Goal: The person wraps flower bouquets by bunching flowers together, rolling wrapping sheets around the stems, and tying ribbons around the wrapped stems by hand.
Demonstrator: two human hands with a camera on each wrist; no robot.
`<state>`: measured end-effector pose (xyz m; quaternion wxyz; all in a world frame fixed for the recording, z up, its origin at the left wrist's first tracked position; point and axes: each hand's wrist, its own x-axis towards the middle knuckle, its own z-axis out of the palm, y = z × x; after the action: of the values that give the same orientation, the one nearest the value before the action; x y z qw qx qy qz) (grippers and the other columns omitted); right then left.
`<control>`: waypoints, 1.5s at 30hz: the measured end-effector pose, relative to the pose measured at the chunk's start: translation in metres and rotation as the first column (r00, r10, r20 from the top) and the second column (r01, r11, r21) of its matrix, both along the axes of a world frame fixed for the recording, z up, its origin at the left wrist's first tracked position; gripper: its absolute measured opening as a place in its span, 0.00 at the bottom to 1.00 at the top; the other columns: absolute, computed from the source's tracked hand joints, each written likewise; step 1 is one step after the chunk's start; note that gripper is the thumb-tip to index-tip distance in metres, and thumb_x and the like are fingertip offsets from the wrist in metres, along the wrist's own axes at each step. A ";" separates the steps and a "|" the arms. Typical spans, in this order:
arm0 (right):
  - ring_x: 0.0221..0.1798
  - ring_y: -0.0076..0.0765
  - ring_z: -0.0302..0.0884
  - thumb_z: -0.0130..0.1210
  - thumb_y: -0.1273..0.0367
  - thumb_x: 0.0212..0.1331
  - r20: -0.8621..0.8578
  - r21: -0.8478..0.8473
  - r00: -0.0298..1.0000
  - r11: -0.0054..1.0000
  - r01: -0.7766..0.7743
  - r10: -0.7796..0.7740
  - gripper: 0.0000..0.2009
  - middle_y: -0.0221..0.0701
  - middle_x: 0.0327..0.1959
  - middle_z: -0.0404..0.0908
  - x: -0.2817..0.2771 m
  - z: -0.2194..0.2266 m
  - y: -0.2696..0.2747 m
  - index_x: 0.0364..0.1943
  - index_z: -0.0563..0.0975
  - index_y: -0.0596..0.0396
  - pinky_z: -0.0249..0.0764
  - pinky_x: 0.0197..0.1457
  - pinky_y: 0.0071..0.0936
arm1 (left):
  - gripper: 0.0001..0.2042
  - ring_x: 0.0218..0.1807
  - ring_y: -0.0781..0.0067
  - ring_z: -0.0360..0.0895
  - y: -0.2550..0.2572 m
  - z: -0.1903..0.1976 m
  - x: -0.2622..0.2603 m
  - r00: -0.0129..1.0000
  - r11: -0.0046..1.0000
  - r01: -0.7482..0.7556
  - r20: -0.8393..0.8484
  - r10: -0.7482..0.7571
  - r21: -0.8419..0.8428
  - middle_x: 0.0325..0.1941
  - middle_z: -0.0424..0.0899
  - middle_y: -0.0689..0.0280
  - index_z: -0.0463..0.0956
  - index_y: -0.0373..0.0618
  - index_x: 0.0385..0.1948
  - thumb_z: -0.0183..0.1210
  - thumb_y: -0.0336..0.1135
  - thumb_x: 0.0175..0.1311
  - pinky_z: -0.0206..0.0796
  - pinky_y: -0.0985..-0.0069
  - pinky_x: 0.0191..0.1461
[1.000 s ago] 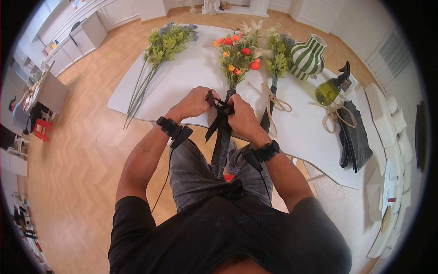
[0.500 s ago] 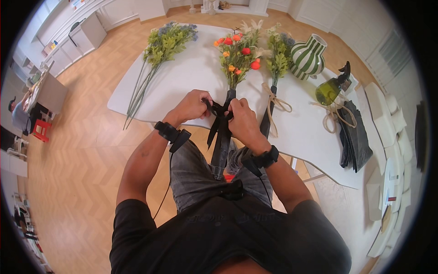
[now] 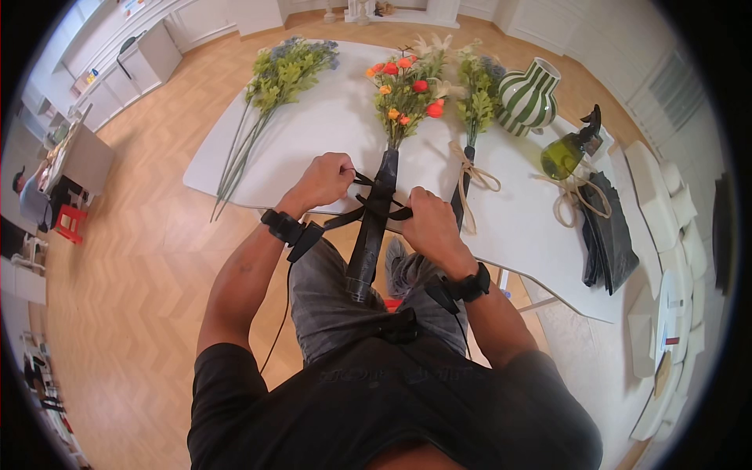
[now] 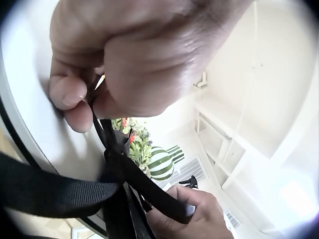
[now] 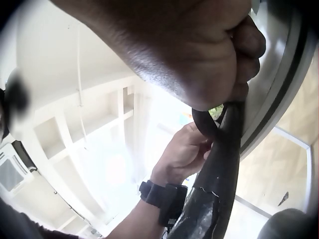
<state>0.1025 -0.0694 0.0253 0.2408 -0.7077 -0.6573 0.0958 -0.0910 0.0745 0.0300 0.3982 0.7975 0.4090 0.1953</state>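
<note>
A bouquet with red and orange flowers (image 3: 403,90) has its stems in a black wrap (image 3: 372,235), which slants down over the person's lap. Black ribbon (image 4: 117,159) crosses the wrap and is looped around it. On the wrap's left side the left hand (image 3: 327,182) pinches one part of the ribbon between thumb and fingers, also seen in the left wrist view (image 4: 134,59). The right hand (image 3: 432,227) grips another part on the right side, its fingers curled. How the ribbon passes behind the wrap is hidden.
Green stems with blue flowers (image 3: 286,78) lie at the white table's (image 3: 345,86) left. To the right are a twine-tied bouquet (image 3: 478,94), a striped vase (image 3: 529,98), a green bottle (image 3: 562,157), twine (image 3: 568,207) and folded black material (image 3: 609,243).
The hands have moved apart, the right one lower and to the right. The ribbon is drawn out sideways, and the wrap's lower end has swung left.
</note>
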 end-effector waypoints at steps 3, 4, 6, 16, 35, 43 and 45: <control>0.39 0.64 0.77 0.51 0.78 0.43 -0.042 0.002 0.999 1.000 -0.025 0.025 0.10 0.52 0.31 0.80 0.007 0.003 -0.006 0.34 0.73 0.64 0.72 0.45 0.51 | 0.08 0.21 0.73 0.79 0.001 -0.004 0.001 0.999 0.998 -0.035 0.003 0.035 0.055 0.19 0.78 0.62 0.76 0.32 0.28 0.53 0.29 0.61 0.69 0.74 0.29; 0.39 0.64 0.77 0.51 0.78 0.43 -0.042 0.003 0.999 1.000 -0.021 0.021 0.10 0.52 0.31 0.80 0.008 0.003 -0.008 0.34 0.73 0.64 0.72 0.45 0.51 | 0.08 0.21 0.73 0.79 0.001 -0.006 0.001 1.000 0.998 -0.031 0.003 0.030 0.056 0.19 0.78 0.62 0.76 0.32 0.28 0.53 0.29 0.61 0.69 0.74 0.29; 0.39 0.65 0.77 0.52 0.78 0.44 -0.055 0.013 0.998 0.999 -0.038 0.038 0.09 0.52 0.31 0.80 0.009 0.003 -0.011 0.33 0.73 0.63 0.71 0.44 0.52 | 0.07 0.20 0.74 0.77 -0.002 -0.006 0.002 0.995 0.997 -0.083 0.059 0.082 0.003 0.20 0.78 0.62 0.75 0.32 0.32 0.52 0.27 0.62 0.67 0.75 0.26; 0.23 0.29 0.76 0.53 0.77 0.56 -0.434 0.073 0.900 0.997 0.000 0.032 0.06 0.33 0.21 0.78 0.022 0.014 -0.003 0.37 0.77 0.62 0.68 0.28 0.28 | 0.10 0.34 0.79 0.72 0.002 -0.014 -0.003 0.813 0.870 0.204 0.573 0.105 -0.449 0.44 0.76 0.63 0.75 0.36 0.43 0.51 0.22 0.61 0.65 0.81 0.36; 0.23 0.33 0.79 0.54 0.65 0.61 -0.804 0.015 0.594 0.999 0.029 -0.005 0.12 0.38 0.27 0.81 0.011 0.015 0.087 0.39 0.79 0.62 0.71 0.21 0.27 | 0.16 0.29 0.79 0.75 0.006 -0.013 -0.002 0.895 0.968 -0.054 0.419 0.156 -0.245 0.33 0.79 0.63 0.71 0.34 0.50 0.46 0.21 0.60 0.66 0.80 0.30; 0.35 0.48 0.82 0.56 0.68 0.54 -0.509 -0.065 0.857 0.989 -0.133 0.081 0.12 0.43 0.32 0.84 0.000 -0.012 0.028 0.37 0.80 0.62 0.76 0.42 0.37 | 0.20 0.27 0.80 0.74 0.000 0.005 0.003 0.950 0.901 0.040 0.296 0.100 -0.432 0.31 0.78 0.65 0.70 0.34 0.57 0.49 0.22 0.61 0.65 0.82 0.29; 0.35 0.46 0.82 0.57 0.68 0.53 -0.508 -0.041 0.857 0.992 -0.120 0.083 0.12 0.43 0.32 0.84 -0.003 -0.008 0.030 0.38 0.80 0.62 0.76 0.43 0.36 | 0.17 0.24 0.82 0.73 0.001 0.000 0.006 0.940 0.903 0.046 0.324 0.106 -0.428 0.29 0.77 0.66 0.72 0.34 0.54 0.51 0.23 0.62 0.64 0.83 0.26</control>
<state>0.0990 -0.0394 0.0175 0.3740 -0.6303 -0.6038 0.3136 -0.0851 0.0756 0.0297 0.6252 0.6380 0.3796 0.2410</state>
